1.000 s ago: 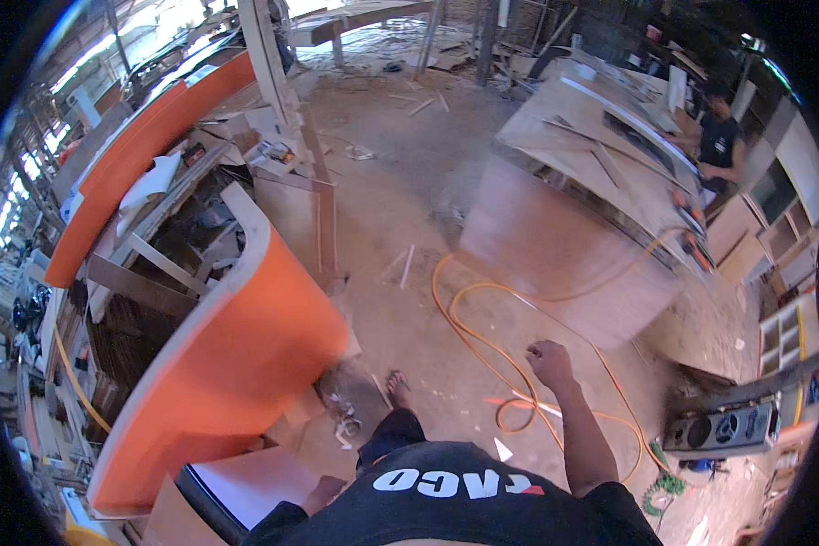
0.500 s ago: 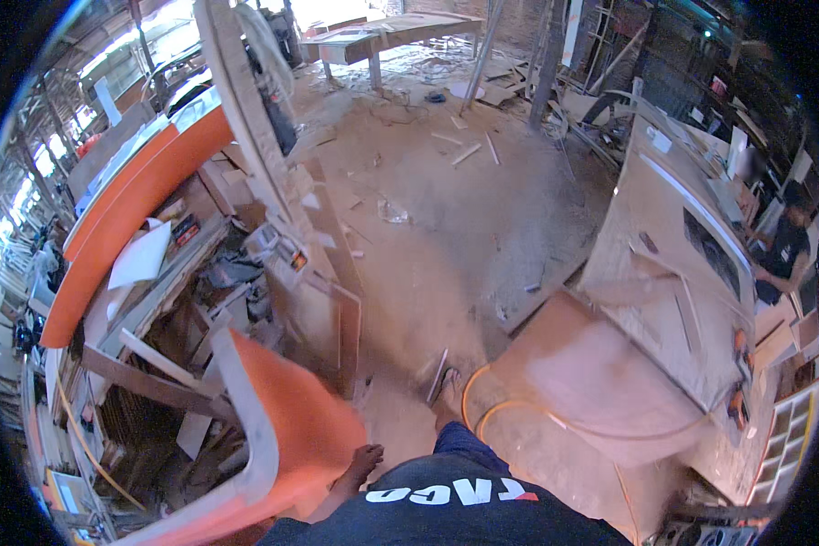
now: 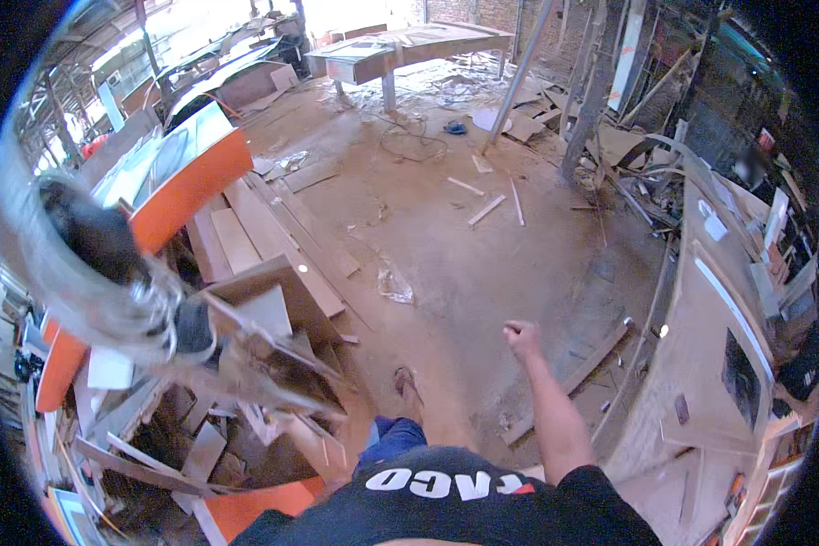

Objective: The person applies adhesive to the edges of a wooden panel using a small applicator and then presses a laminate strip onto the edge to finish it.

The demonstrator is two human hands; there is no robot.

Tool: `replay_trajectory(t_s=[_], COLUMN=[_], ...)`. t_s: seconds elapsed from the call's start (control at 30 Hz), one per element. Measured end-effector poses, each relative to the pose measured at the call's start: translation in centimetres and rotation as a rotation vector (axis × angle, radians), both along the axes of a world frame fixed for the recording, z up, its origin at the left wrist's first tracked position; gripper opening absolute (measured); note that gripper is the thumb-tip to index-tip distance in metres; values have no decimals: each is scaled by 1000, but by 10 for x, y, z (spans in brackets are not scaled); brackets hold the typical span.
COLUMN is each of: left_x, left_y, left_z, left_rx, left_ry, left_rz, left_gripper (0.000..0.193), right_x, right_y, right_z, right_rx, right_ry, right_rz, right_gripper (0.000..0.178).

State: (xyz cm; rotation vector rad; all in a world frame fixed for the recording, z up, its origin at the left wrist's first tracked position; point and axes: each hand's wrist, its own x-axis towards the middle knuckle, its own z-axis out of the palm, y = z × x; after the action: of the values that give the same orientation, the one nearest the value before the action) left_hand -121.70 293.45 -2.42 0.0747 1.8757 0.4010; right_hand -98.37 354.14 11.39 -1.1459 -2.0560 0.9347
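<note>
My right hand (image 3: 521,337) swings out ahead over the dusty floor (image 3: 455,282), its fingers curled into a loose fist with nothing visible in it. It touches nothing; a long narrow board (image 3: 596,355) on the floor to its right is nearest. My left hand is out of sight. Close by my left side, at the lower edge, lies part of an orange curved panel (image 3: 264,506). One foot (image 3: 404,380) is stepping forward on the floor.
A blurred post (image 3: 91,273) stands close on the left, beside stacked boards (image 3: 255,237) and scrap. On the right is a large wooden panel structure (image 3: 710,364), with a person (image 3: 801,373) beyond it. Thin wood strips (image 3: 487,211) lie ahead, before a long workbench (image 3: 409,56).
I have walked forward past the orange panel, and my left hand has left the view. My right arm has come into view, fist forward. The post now looms nearer.
</note>
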Motion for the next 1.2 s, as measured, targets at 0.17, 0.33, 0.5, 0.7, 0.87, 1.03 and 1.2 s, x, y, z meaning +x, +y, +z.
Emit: replay_trajectory(t_s=[0.17, 0.33, 0.5, 0.7, 0.87, 1.03, 1.2], left_x=[-126, -274, -413, -562, -567, -662, -809], left_y=[212, 434, 672, 775, 928, 1005, 1170], left_z=[-6, 27, 43, -18, 48, 34, 18], left_rx=[105, 326, 379, 451, 60, -51, -58], left_ry=[13, 176, 142, 169, 42, -21, -34], left_rz=[-49, -64, 212, 375, 71, 128, 77], left_gripper=[33, 31, 25, 34, 40, 39, 39], right_x=[-8, 39, -15, -187, -366, -629, -643], right_y=[129, 99, 207, 488, 865, 1103, 1131], right_z=[-67, -119, -131, -158, -92, 30, -94], right_rx=[24, -617, -886, -701, -265, 107, -162], right_ry=[-357, -1011, -1076, -939, -668, -48, -249], right_rz=[-130, -2, -122, -22, -197, -252, -385], right_gripper=[43, 44, 38, 32, 31, 22, 22])
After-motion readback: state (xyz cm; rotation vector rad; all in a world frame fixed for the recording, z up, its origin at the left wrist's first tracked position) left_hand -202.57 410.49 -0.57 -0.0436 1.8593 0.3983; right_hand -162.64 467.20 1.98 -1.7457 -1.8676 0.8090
